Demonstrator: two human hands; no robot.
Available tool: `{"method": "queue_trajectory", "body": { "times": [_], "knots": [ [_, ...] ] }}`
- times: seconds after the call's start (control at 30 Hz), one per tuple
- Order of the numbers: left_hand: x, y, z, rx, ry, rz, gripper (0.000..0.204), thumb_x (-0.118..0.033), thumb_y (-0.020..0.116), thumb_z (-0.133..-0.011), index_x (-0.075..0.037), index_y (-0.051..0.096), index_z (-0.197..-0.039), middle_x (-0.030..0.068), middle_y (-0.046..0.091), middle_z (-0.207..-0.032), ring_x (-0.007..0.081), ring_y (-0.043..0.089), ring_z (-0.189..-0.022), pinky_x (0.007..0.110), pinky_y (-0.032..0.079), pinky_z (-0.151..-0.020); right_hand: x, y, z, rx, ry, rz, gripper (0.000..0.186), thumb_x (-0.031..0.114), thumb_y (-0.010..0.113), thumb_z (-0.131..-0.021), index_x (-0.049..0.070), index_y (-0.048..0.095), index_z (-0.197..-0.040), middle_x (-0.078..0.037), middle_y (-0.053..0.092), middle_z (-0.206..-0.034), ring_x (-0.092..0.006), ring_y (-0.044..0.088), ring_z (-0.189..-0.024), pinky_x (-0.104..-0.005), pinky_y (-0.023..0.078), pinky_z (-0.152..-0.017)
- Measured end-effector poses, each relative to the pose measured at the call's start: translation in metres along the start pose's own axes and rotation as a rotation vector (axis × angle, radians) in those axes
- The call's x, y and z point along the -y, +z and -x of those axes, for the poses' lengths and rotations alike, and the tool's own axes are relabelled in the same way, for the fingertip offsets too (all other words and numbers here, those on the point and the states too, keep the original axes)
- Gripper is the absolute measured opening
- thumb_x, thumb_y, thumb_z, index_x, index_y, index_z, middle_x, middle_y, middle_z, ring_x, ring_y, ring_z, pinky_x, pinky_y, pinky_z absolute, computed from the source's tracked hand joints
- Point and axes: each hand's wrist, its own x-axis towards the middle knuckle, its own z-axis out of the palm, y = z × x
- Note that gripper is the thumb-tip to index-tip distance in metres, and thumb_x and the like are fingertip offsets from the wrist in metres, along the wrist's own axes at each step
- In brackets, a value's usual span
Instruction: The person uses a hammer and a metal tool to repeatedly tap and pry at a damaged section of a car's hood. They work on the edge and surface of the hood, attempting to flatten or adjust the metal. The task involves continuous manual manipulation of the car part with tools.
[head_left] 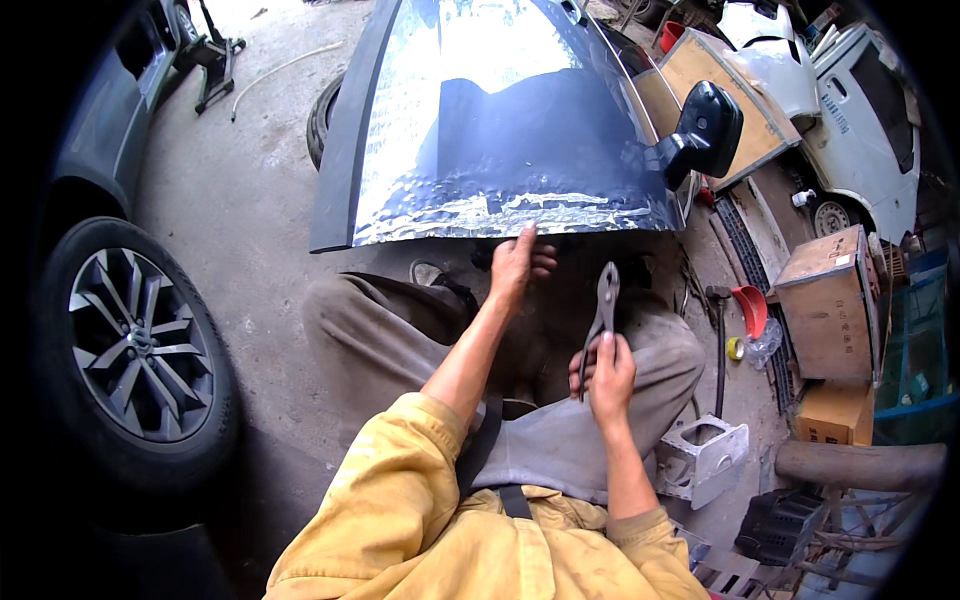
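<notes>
A dark, shiny car door (540, 150) stands tilted before me, its lower edge toward me. Along that edge runs a rough strip of scraped, whitish metal. My left hand (513, 268) is closed at the middle of the edge, thumb against the outer face and fingers curled underneath; part of its hold is hidden. In my right hand (608, 378) is a pair of dark metal pliers (606, 300), held upright by the handles, jaws up and close together. The pliers are apart from the door, over my right knee.
A black side mirror (708, 128) juts from the door's right side. To my left stands a grey car with a large wheel (140, 340). On the right lie wooden boxes (825, 300), a red curved piece (750, 310), a tape roll (736, 348) and a whitish metal bracket (705, 460).
</notes>
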Motion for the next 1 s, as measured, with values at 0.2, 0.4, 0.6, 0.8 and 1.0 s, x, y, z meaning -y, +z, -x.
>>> {"method": "queue_trajectory", "body": {
  "times": [0.2, 0.4, 0.6, 0.8, 1.0],
  "knots": [
    [-0.036, -0.057, 0.014, -0.263, 0.1, 0.056, 0.059, -0.05, 0.057, -0.087, 0.008, 0.055, -0.096, 0.0186, 0.065, -0.083, 0.0241, 0.065, -0.063, 0.031, 0.055, -0.052, -0.077, -0.036, 0.071, -0.191, 0.221, -0.172, 0.033, 0.034, 0.032, -0.1, 0.005, 0.041, -0.088, -0.012, 0.057, -0.064, -0.0164, 0.052, -0.04, -0.0293, 0.044, -0.033],
    [-0.063, -0.084, 0.007, -0.267, 0.144, 0.063, 0.042, -0.039, 0.05, -0.093, 0.001, 0.053, -0.104, 0.0132, 0.065, -0.086, 0.0261, 0.066, -0.064, 0.035, 0.055, -0.048, -0.062, -0.024, 0.078, 0.021, 0.098, -0.093, 0.034, 0.035, 0.031, -0.101, 0.006, 0.043, -0.088, -0.009, 0.056, -0.063, -0.0138, 0.051, -0.042, -0.0282, 0.044, -0.035],
    [-0.073, -0.085, 0.008, -0.259, 0.037, 0.05, 0.038, -0.035, 0.052, -0.093, -0.004, 0.048, -0.115, 0.0119, 0.062, -0.098, 0.0281, 0.066, -0.07, 0.038, 0.054, -0.053, -0.07, -0.021, 0.093, 0.152, 0.166, -0.092, 0.036, 0.037, 0.035, -0.099, 0.006, 0.047, -0.086, -0.007, 0.056, -0.061, -0.0123, 0.052, -0.042, -0.0268, 0.043, -0.035],
    [-0.083, -0.081, 0.011, -0.418, -0.064, 0.133, 0.036, -0.029, 0.053, -0.093, -0.007, 0.044, -0.12, 0.0101, 0.059, -0.101, 0.0275, 0.064, -0.077, 0.039, 0.053, -0.06, -0.06, -0.02, 0.097, 0.161, 0.136, -0.096, 0.036, 0.037, 0.036, -0.099, 0.005, 0.047, -0.086, -0.008, 0.057, -0.062, -0.0121, 0.052, -0.043, -0.0263, 0.043, -0.035],
    [-0.115, -0.059, 0.054, -0.094, -0.021, -0.767, 0.03, -0.03, 0.061, -0.088, 0.0, 0.063, -0.09, 0.0083, 0.064, -0.075, 0.0169, 0.061, -0.061, 0.03, 0.05, -0.058, -0.07, -0.023, 0.09, 0.093, 0.239, -0.157, 0.035, 0.035, 0.034, -0.1, 0.005, 0.046, -0.086, -0.009, 0.057, -0.061, -0.013, 0.052, -0.041, -0.0274, 0.043, -0.035]
  ]
}}
